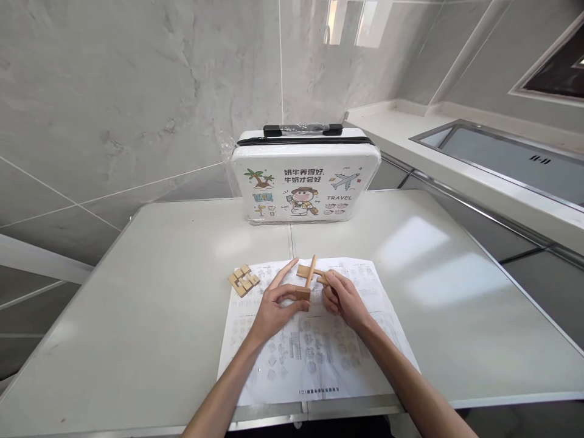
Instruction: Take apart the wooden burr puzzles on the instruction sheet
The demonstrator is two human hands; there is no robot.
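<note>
My left hand (276, 307) pinches the block end of a wooden puzzle piece (303, 294) between thumb and fingers, its index finger stretched out forward. A thin wooden bar (311, 271) rises from that end. In my right hand (343, 298) is a second wooden puzzle piece (318, 273), held by its right end and lying across the bar. Whether the two pieces are interlocked, I cannot tell. Beyond my left hand lies a flat group of notched wooden pieces (244, 280), on the table and the sheet's corner. A printed instruction sheet (319, 365) spreads under both hands.
A white cartoon-printed case (305, 176) in clear plastic stands at the back of the white table (150, 340), near the grey tiled wall. On the right runs a counter (392, 118) with an inset glass-topped panel (511, 159). The table's front edge is close to me.
</note>
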